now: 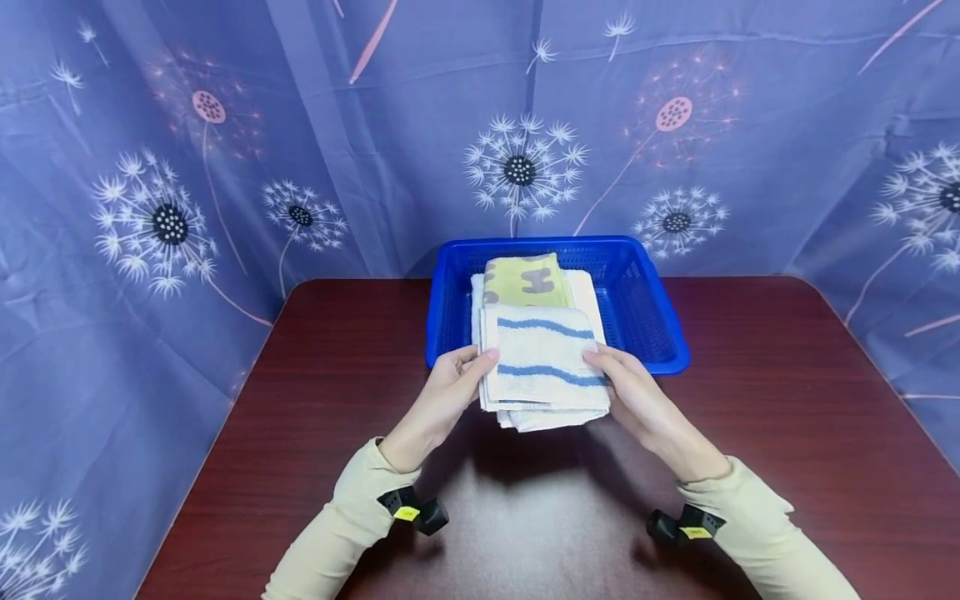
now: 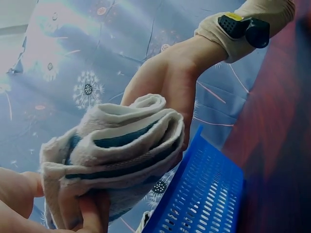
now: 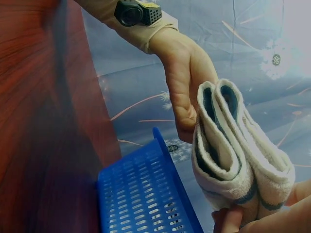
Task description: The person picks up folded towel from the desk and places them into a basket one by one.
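Both hands hold a folded white towel with wavy blue stripes (image 1: 546,354), one at each side. My left hand (image 1: 450,387) pinches its left edge, thumb on top and fingers underneath. On the opposite edge my right hand (image 1: 641,400) grips it the same way. Several folded layers of the towel (image 2: 116,141) show in the left wrist view, and again in the right wrist view. The towel overlaps the near rim of a blue plastic basket (image 1: 645,308) in the head view. Inside the basket lie a yellow-green patterned cloth (image 1: 525,282) and a white cloth (image 1: 583,292) under it.
The basket stands at the back of a dark red wooden table (image 1: 337,333). Behind it and along both sides hangs a blue curtain (image 1: 405,125) with dandelion prints. A small black camera (image 1: 416,510) is strapped on the left wrist, another camera (image 1: 684,525) on the right.
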`<state>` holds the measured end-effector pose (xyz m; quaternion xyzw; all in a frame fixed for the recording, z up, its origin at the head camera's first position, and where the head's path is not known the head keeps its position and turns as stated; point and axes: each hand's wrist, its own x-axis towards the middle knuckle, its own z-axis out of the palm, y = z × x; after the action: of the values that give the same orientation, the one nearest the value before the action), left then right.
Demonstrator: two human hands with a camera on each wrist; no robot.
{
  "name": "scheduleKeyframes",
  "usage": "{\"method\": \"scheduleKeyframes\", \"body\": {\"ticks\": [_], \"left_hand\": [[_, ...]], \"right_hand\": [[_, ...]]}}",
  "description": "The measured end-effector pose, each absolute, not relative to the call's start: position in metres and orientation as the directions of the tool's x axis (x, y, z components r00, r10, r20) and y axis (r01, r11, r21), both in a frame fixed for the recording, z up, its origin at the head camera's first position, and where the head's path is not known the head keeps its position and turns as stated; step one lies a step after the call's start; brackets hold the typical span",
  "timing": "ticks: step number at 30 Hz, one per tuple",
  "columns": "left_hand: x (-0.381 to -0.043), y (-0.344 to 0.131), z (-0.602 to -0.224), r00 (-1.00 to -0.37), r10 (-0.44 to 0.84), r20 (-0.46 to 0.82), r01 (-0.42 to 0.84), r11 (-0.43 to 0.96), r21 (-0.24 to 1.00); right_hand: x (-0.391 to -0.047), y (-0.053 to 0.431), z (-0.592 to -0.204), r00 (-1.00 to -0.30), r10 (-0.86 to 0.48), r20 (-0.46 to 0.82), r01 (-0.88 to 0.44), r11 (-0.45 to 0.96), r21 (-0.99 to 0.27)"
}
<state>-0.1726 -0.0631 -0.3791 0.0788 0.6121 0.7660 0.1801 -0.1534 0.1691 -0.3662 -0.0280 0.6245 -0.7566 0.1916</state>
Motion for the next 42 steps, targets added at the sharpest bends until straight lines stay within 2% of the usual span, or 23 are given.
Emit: {"method": "scheduleKeyframes", "body": {"ticks": [9,19,29,42], "left_hand": [[-0.179,-0.057,-0.380,-0.940,0.333,-0.077,-0.156,-0.218,0.963],[-0.187,-0.053,-0.376,-0.949,0.297,-0.101,-0.169,-0.210,0.963],[-0.193,-0.051,-0.373,-0.948,0.284,-0.142,-0.202,-0.195,0.960],[-0.203,-0.047,-0.374,-0.955,0.260,-0.143,-0.197,-0.198,0.960]], "right_hand": [[-0.158,0.168,-0.365,-0.931,-0.333,-0.152,0.207,-0.136,-0.969],[-0.167,0.169,-0.363,-0.934,-0.338,-0.117,0.199,-0.218,-0.955],[-0.178,0.170,-0.364,-0.937,-0.324,-0.132,0.201,-0.190,-0.961],[-0.196,0.170,-0.364,-0.951,-0.220,-0.215,0.252,-0.156,-0.955]]}}
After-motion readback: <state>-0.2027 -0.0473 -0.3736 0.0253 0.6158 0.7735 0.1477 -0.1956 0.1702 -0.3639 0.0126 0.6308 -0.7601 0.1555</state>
